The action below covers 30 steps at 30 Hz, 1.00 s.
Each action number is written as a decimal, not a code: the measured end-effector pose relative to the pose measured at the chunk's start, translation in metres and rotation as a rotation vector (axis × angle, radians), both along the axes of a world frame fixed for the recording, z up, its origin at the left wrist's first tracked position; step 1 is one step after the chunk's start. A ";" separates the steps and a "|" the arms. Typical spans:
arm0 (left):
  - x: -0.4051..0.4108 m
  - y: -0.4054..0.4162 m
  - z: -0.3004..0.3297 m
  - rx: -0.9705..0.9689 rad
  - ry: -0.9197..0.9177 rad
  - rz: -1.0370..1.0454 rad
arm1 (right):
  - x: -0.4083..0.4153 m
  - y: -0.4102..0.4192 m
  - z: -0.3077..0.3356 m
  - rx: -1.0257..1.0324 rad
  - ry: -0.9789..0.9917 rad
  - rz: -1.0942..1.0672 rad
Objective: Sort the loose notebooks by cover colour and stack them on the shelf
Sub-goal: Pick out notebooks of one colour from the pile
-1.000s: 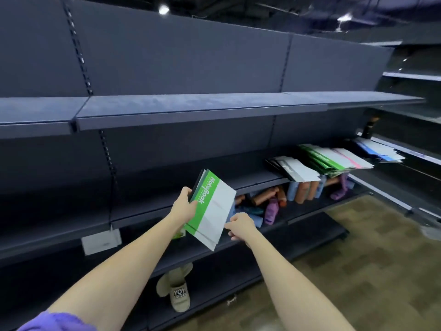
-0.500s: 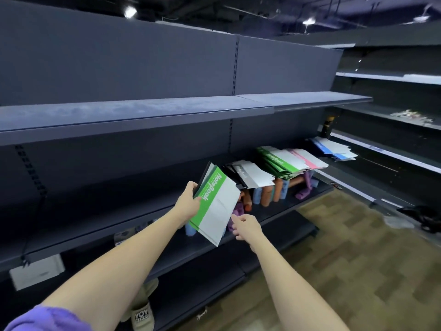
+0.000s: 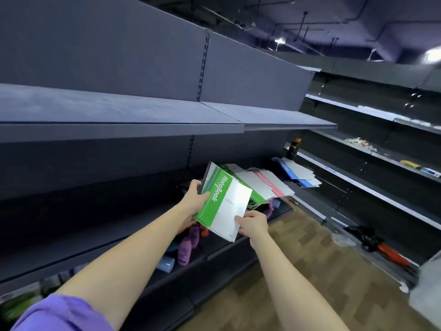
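The person wears a purple short sleeve on the left upper arm, while both forearms, the left hand and the right hand are bare, with no gloves, watch or rings showing.

Green notebook: paper cover, smooth, with a slight sheen on its white half. Just behind the green notebook, the stacked notebooks show the same smooth paper covers in white, pink and green. Upper shelf, above the green notebook: painted metal by its look, dark grey, matt, faintly mottled on top. Bottles below the green notebook: smooth plastic, purple, dull gloss. Floor to the right of the green notebook: wood-look planks, matt. Sleeve at the near left: purple cloth, soft and matt.
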<state>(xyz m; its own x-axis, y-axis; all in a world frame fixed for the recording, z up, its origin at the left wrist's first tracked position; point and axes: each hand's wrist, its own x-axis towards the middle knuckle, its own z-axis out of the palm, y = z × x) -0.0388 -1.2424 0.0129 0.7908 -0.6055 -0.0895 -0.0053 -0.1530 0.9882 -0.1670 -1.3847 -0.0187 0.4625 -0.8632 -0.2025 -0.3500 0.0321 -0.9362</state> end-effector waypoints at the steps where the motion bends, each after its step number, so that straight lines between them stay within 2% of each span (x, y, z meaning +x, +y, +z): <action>1: 0.009 -0.015 -0.001 -0.002 -0.020 0.018 | 0.006 -0.013 0.002 -0.011 0.012 -0.006; 14: 0.079 -0.120 -0.018 0.102 -0.007 0.105 | 0.054 -0.141 0.008 -0.315 0.181 -0.049; 20: 0.087 -0.138 -0.024 0.086 0.052 0.240 | 0.069 -0.198 0.003 -0.467 0.348 0.086; 23: 0.083 -0.140 -0.024 0.084 0.103 0.351 | 0.077 -0.215 -0.001 -0.586 0.513 0.266; 27: 0.079 -0.143 -0.032 0.066 0.160 0.459 | 0.084 -0.222 -0.009 -0.704 0.684 0.328; 30: 0.075 -0.147 -0.038 0.091 0.133 0.539 | 0.089 -0.227 -0.013 -0.830 0.641 0.358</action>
<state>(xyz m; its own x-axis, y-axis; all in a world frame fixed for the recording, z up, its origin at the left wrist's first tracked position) 0.0359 -1.3890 -0.0252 0.9646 -0.1042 -0.2424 0.2208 -0.1843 0.9578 -0.0781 -1.6113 -0.0318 0.7287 -0.6795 0.0858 -0.6414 -0.7210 -0.2623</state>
